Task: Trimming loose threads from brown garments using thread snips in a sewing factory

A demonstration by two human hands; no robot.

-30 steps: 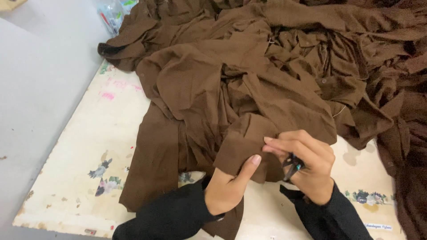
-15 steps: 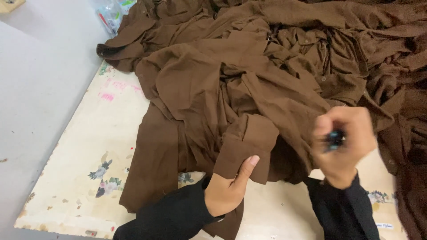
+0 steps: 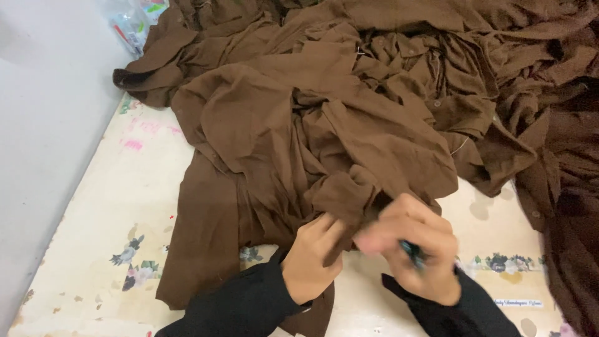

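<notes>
The left hand (image 3: 312, 259) pinches a fold of brown cloth (image 3: 324, 143) at the near edge of the pile. Just beside it, the blurred right hand (image 3: 415, 256) is clenched around a small dark tool (image 3: 412, 253). The cloth lies heaped across the cream tabletop (image 3: 125, 212); a plastic bag (image 3: 134, 22) sits far left.

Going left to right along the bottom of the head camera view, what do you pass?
Bare cream floral board → hanging edge of the brown garment → left hand gripping a fold of it → right hand, blurred, holding a small dark tool.
</notes>
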